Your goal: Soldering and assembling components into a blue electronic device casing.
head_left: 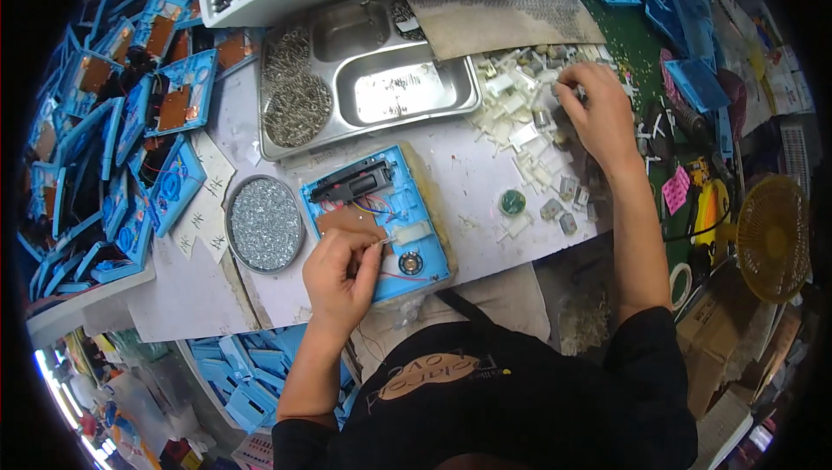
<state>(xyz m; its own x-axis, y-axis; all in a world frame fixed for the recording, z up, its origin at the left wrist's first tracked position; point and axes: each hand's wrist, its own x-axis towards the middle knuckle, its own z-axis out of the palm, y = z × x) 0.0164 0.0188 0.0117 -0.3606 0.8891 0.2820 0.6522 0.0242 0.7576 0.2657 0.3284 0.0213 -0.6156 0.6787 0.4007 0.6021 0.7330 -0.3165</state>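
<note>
A blue plastic housing [407, 210] lies open in front of me, with a black part, coloured wires, a brown circuit board and a small round speaker inside. My left hand [340, 272] rests on its lower left part, fingers curled and pinching something small at the board's edge; what it is I cannot tell. My right hand [600, 108] reaches far right into a pile of small white plastic parts and metal motors [520, 119], fingertips closed in the pile; what they hold is hidden.
A metal compartment tray [381, 80] holding springs and screws stands behind the housing. A round tin of screws [265, 224] sits at left. Stacks of blue housings [130, 123] fill the left side and far right. A yellow fan [771, 236] stands at right.
</note>
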